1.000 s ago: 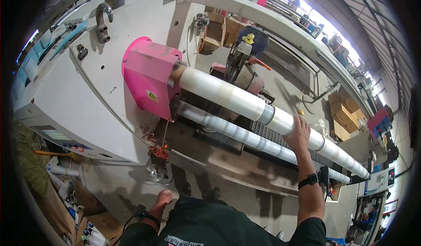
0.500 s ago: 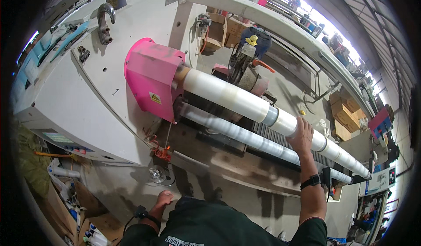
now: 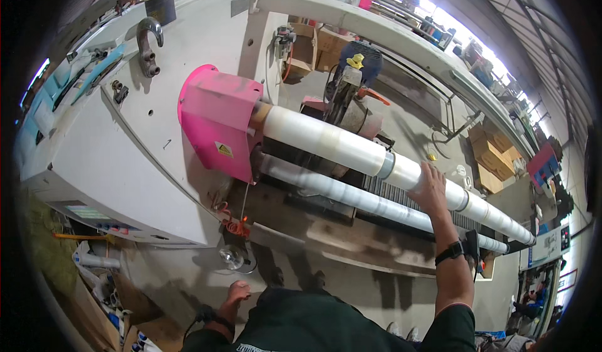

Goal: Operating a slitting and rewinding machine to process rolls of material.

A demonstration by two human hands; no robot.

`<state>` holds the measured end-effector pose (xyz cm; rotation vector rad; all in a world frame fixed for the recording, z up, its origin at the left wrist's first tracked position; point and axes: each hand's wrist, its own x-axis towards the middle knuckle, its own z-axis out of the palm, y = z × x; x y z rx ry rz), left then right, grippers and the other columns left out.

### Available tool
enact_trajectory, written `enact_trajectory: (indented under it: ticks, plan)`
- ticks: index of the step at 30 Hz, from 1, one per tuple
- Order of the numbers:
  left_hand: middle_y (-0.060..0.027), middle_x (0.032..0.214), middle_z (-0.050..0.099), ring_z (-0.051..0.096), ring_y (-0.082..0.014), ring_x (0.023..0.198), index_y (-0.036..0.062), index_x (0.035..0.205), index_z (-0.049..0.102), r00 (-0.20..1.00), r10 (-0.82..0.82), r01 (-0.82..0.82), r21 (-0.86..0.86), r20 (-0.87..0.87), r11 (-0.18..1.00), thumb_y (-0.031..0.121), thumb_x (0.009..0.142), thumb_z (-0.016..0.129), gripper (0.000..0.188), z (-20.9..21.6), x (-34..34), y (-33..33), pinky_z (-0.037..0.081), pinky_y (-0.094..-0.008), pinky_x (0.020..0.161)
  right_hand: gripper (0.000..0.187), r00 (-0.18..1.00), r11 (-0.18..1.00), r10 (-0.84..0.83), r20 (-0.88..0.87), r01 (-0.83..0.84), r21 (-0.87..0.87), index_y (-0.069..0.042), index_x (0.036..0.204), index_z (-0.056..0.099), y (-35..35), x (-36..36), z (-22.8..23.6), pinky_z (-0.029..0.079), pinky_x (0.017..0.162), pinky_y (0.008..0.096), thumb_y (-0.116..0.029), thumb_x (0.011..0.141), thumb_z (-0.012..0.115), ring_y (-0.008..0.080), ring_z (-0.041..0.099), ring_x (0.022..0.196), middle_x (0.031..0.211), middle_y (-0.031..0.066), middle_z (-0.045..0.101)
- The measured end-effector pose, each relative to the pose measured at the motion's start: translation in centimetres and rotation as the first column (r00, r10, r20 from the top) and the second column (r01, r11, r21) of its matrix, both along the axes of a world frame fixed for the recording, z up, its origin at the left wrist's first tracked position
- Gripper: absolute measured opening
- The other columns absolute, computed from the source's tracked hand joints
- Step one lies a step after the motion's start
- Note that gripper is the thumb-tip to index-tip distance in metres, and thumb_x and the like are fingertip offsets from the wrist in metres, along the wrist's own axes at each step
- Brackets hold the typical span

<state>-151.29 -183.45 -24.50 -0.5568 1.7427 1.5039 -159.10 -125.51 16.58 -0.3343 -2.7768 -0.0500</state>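
Note:
A long upper shaft carries white film rolls end to end and slants from the pink guard down to the right. My right hand lies over one of these rolls, fingers bent across its top, just right of a grey ring. Below runs a thinner, whitish wrapped bar, roughly parallel. My left hand hangs low beside my body, fingers curled in, and nothing shows in it. A red coiled hose and a clear glass lamp are closest to it.
The white machine housing fills the left, with a metal hook on it. Behind the rolls stand a motor unit and a white frame beam. Cardboard boxes sit far right; an open carton is lower left.
My view has shifted slightly. My right hand stays on the same roll at about the same spot. My left hand still hangs low with its fingers curled.

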Motion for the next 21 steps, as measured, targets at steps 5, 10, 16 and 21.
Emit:
enact_trajectory:
  ticks: [5, 10, 16, 21]
  plan:
    - [-0.0045, 0.060, 0.053, 0.053, -0.0145, 0.048, 0.0026, 0.078, 0.058, 0.996, -0.018, 0.026, 0.088, -0.084, 0.996, 0.010, 0.080, 0.057, 0.008, 0.0, 0.1, -0.6, 0.041, -0.0283, 0.042, 0.088, 0.982, 0.986, 0.170, -0.087, -0.169, 0.012, -0.004, 0.129, 0.040, -3.4, -3.0, -0.7, 0.028, 0.106, 0.0437, -0.019, 0.054, 0.083, 0.0352, 0.037, 0.123, 0.129, 0.0168, 0.044]
    - [-0.0041, 0.063, 0.050, 0.052, -0.0152, 0.049, 0.0038, 0.080, 0.053, 0.996, 0.055, -0.059, 0.067, 0.067, 0.996, 0.007, 0.082, 0.055, 0.005, -0.1, -0.2, -0.4, 0.043, -0.0295, 0.042, 0.085, 0.984, 0.985, 0.172, -0.052, -0.172, 0.005, -0.004, 0.129, 0.040, -8.8, -6.8, 0.0, 0.025, 0.108, 0.0456, -0.024, 0.057, 0.082, 0.0335, 0.036, 0.125, 0.131, 0.0152, 0.043]
    - [0.0000, 0.059, 0.041, 0.044, -0.0131, 0.046, 0.0103, 0.067, 0.044, 0.943, 0.188, -0.253, 0.222, 0.275, 0.942, 0.001, 0.084, 0.048, 0.020, 0.6, -0.5, -1.0, 0.038, -0.0285, 0.042, 0.085, 0.996, 0.997, 0.076, -0.046, -0.075, 0.031, -0.005, 0.127, 0.039, -9.3, -8.6, -1.0, 0.025, 0.107, 0.0467, -0.025, 0.056, 0.081, 0.0311, 0.041, 0.123, 0.128, 0.0136, 0.046]
    - [-0.0038, 0.065, 0.049, 0.046, -0.0147, 0.046, 0.0076, 0.071, 0.048, 0.917, 0.217, -0.347, 0.401, 0.335, 0.848, -0.002, 0.085, 0.044, 0.017, -1.6, 0.1, -2.0, 0.038, -0.0282, 0.041, 0.077, 0.998, 0.999, 0.041, 0.039, -0.041, 0.022, -0.005, 0.121, 0.041, -8.3, -7.5, -0.3, 0.027, 0.106, 0.0476, -0.025, 0.058, 0.081, 0.0292, 0.040, 0.123, 0.125, 0.0126, 0.047]
